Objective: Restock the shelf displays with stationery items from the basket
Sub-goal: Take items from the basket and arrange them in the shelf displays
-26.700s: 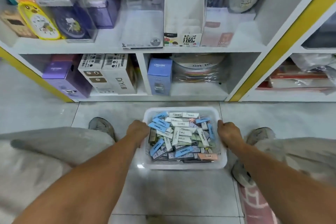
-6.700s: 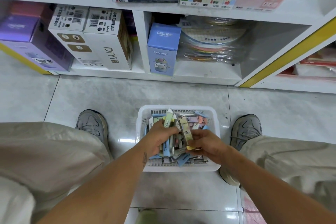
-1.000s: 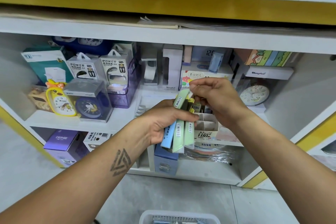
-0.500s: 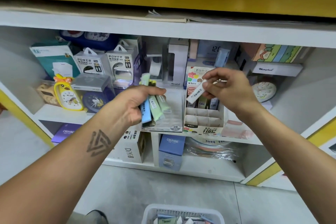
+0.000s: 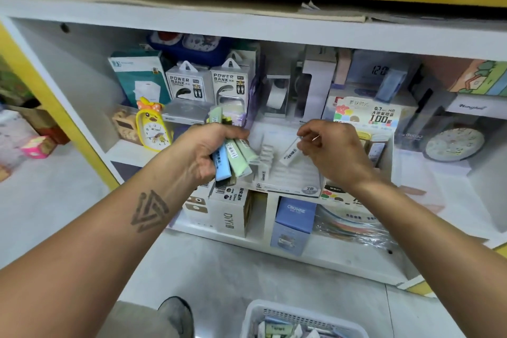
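My left hand (image 5: 204, 149) grips a bundle of slim stationery packs (image 5: 233, 156), blue and pale green, in front of the middle shelf. My right hand (image 5: 333, 151) pinches a single white pack (image 5: 290, 155) and holds it tilted over the clear slotted display tray marked 2B (image 5: 290, 178). Right of that tray stands a white display box with a 0.7 HB 100 label (image 5: 366, 114); it holds a few packs behind my right hand. The white basket (image 5: 301, 321) with more packs sits on the floor at the bottom edge.
Power bank boxes (image 5: 207, 82), a yellow duck clock (image 5: 153, 126), a tape dispenser (image 5: 277, 96) and a round clock (image 5: 452, 144) crowd the middle shelf. DIY boxes (image 5: 233, 214) and a blue CRUHRE box (image 5: 293, 221) fill the lower shelf. My shoe (image 5: 175, 315) is left of the basket.
Since half a second ago my right hand has carried the white pack left, from in front of the 0.7 HB box to over the 2B tray. My left hand still grips its bundle.
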`<state>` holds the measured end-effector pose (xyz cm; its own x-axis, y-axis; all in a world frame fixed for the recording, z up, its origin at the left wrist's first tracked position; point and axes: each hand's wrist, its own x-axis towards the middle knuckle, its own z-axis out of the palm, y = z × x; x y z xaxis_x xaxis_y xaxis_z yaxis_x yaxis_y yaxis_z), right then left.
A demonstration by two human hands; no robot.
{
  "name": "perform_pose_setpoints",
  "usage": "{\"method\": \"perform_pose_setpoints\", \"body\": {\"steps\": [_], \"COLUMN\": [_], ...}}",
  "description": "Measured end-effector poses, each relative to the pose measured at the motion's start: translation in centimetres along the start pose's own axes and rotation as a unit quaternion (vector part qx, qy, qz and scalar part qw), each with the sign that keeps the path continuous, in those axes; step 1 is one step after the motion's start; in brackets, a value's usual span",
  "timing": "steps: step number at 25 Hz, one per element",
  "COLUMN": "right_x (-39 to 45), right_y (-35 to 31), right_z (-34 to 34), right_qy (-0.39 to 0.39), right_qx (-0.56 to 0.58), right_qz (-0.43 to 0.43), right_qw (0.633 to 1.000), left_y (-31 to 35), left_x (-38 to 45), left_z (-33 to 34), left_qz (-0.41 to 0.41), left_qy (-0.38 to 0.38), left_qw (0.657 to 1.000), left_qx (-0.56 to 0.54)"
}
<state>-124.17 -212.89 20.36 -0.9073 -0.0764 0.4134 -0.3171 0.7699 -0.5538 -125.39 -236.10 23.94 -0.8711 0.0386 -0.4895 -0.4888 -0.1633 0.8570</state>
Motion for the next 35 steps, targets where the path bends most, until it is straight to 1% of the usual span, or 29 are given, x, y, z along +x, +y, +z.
{"method": "perform_pose_setpoints", "body": {"steps": [2,5,9,13,17,21,23,24,25,26,27,28,29,30,31,33,35], "right_x": [0.4,1.2,2.0,2.7,3.1,2.9,2.7,2.6,2.5,2.3,2.0,1.6,1.0,0.4,-0.1,-0.8,-1.2], "right_y": [0.1,-0.2,-0.5,-0.7,-0.8,-0.8,-1.2,-1.6,-2.2,-2.8,-3.4,-3.9,-4.2,-4.3,-4.5,-4.0,-3.1], "right_z": [0.8,2.4,4.1,4.5,4.5,4.6,4.2,3.7,3.0,2.2,1.1,0.2,-0.6,-1.1,-1.5,-2.3,-3.5], "right_qy": [0.014,0.025,0.017,0.008,-0.04,-0.108,-0.107,-0.096,-0.092,-0.114,-0.152,-0.194,-0.232,-0.256,-0.264,-0.246,-0.219], "right_qx": [-0.017,-0.015,-0.008,-0.076,-0.112,-0.118,-0.109,-0.069,0.011,0.125,0.236,0.305,0.339,0.356,0.37,0.397,0.397], "right_qz": [-0.014,-0.014,-0.034,-0.093,-0.124,-0.108,-0.086,-0.056,-0.003,0.063,0.122,0.158,0.178,0.19,0.197,0.214,0.215], "right_qw": [1.0,0.999,0.999,0.993,0.985,0.981,0.984,0.991,0.996,0.984,0.952,0.919,0.894,0.879,0.869,0.858,0.865], "left_y": [-0.1,-0.2,-0.4,-0.4,-0.4,-0.5,-0.6,-0.6,-0.7,-0.8,-0.8,-0.9,-1.0,-1.1,-1.2,-1.4,-1.4], "left_x": [0.0,0.0,0.0,0.0,-0.2,-0.1,-0.2,-0.3,-0.4,-0.4,-0.5,-0.6,-0.8,-1.0,-1.2,-1.6,-1.8], "left_z": [-0.4,-0.5,-0.5,-0.7,-1.0,-0.7,-0.3,0.0,0.3,0.6,1.1,1.6,2.2,2.8,3.4,4.7,5.8], "left_qz": [-0.003,-0.009,-0.02,-0.017,-0.014,-0.014,-0.015,-0.015,-0.014,-0.013,-0.011,-0.008,-0.004,0.001,0.006,0.007,-0.005], "left_qy": [-0.001,-0.011,-0.019,-0.013,-0.007,-0.013,-0.024,-0.031,-0.035,-0.039,-0.045,-0.052,-0.058,-0.066,-0.072,-0.084,-0.101], "left_qw": [1.0,1.0,1.0,1.0,1.0,1.0,1.0,0.999,0.999,0.999,0.999,0.999,0.998,0.998,0.997,0.996,0.994], "left_qx": [0.001,0.0,0.004,0.005,0.006,0.007,0.01,0.011,0.01,0.011,0.012,0.01,0.002,-0.01,-0.019,-0.033,-0.046]}}
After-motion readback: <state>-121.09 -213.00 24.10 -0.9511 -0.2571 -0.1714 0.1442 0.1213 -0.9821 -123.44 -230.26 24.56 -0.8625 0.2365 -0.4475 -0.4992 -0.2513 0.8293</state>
